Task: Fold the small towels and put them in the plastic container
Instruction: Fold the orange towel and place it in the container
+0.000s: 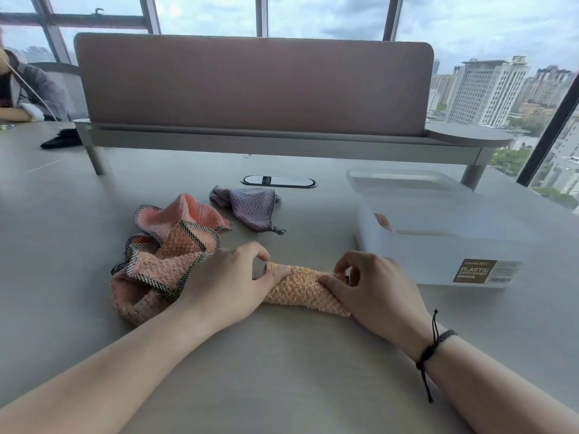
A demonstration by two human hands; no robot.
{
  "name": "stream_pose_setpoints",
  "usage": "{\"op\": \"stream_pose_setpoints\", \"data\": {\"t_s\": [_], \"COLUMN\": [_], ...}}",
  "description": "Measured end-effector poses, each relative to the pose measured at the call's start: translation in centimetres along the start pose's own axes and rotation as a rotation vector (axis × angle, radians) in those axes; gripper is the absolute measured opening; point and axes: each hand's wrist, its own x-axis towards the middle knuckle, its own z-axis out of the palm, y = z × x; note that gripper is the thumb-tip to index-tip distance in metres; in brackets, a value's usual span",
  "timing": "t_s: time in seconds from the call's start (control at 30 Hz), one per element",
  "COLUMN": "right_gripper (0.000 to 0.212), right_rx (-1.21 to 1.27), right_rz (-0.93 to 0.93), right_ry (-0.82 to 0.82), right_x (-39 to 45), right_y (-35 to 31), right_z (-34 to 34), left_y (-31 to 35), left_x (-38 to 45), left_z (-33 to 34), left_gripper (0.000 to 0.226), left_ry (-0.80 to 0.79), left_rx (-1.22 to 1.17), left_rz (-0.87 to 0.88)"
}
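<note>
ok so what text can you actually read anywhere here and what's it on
"PLASTIC CONTAINER": brown label on the front wall of the translucent white plastic container.
Small line above it on the same label: too blurred to read.
White sticker with barcode beside it: print too small to read.
No other text.

Rolled towel (302,291): laid on the bench (282,371) at near centre, held at its left end by the left grip (232,277) and at its right end by the right grip (372,288). Towel heap (166,252): placed just left of the roll, touching the left grip. Single towel (247,208): set behind the heap, apart from it. Plastic container (438,245): positioned right of the roll, with one towel (383,221) seen inside. Lid (404,180): placed directly behind the container. Divider panel (253,86): stood across the bench behind everything.
</note>
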Motion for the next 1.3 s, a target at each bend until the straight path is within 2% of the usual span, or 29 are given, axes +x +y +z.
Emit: {"op": "stream_pose_setpoints", "data": {"t_s": [0.13, 0.3, 0.47, 0.57, 0.67, 0.73, 0.8, 0.87, 0.97, 1.03, 1.23, 1.3], "right_gripper": [0.032, 0.039, 0.049, 0.054, 0.05, 0.044, 0.04, 0.042, 0.039, 0.037, 0.044, 0.037], "right_rx": [0.008, 0.06, 0.097, 0.181, 0.273, 0.341, 0.411, 0.532, 0.817, 0.924, 1.021, 0.994], "right_rz": [-0.014, -0.054, -0.218, -0.289, -0.253, -0.191, -0.127, -0.063, 0.0, -0.035, -0.126, -0.115], "right_ry": [-0.03, -0.118, -0.218, -0.252, -0.258, -0.207, -0.153, -0.184, -0.355, -0.407, -0.459, -0.445], "right_x": [0.0, -0.1, -1.1, -1.3, -1.2, -1.1, -0.8, -0.5, -0.5, -0.7, -0.7, -0.8], "right_y": [-0.1, -0.4, -1.1, -1.1, -0.9, -1.0, -0.9, -0.9, -0.8, -0.7, -0.6, -0.6], "right_z": [-0.3, -0.7, -0.5, -0.2, -0.2, -0.4, -0.5, -0.9, -1.0, -0.7, -0.5, -0.7], "left_y": [0.5, 1.3, 2.2, 2.8, 3.1, 3.0, 2.9, 2.8, 2.7, 2.7, 2.8, 2.8], "left_x": [-0.2, -0.6, -0.7, -0.9, -0.8, -0.5, -0.2, 0.0, 0.2, 0.1, -0.5, -0.5], "left_z": [-0.2, 0.0, 0.2, 0.5, 0.7, 0.6, 0.3, 0.0, -0.3, -0.2, 0.4, 0.7], "left_gripper": [0.067, 0.078, 0.083, 0.086, 0.087, 0.082, 0.076, 0.074, 0.071, 0.072, 0.071, 0.073], "left_ry": [-0.009, 0.019, 0.021, 0.013, -0.052, -0.12, -0.202, -0.252, -0.274, -0.269, -0.242, -0.226], "left_rx": [0.024, -0.116, -0.45, -0.736, -1.024, -1.213, -1.375, -1.479, -1.515, -1.478, -1.299, -1.274], "left_rz": [0.007, 0.001, -0.107, -0.225, -0.309, -0.343, -0.354, -0.331, -0.304, -0.317, -0.285, -0.252]}}
